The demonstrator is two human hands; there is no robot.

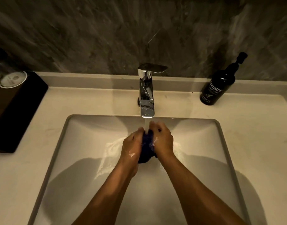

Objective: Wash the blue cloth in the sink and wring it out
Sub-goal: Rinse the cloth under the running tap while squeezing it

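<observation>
White sink (61, 143), both hands clenched on blue cloth (146, 144), under running tap (146, 88)

- I see a dark hand wash bottle (218, 88) standing far right on the surface (261, 127).
- Far left, a black tray (24, 111) carries a capped glass (9, 75).

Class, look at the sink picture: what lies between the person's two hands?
In the head view, the bunched blue cloth lies between the left hand and right hand, pressed by both, with the tap's water stream falling onto it.
</observation>
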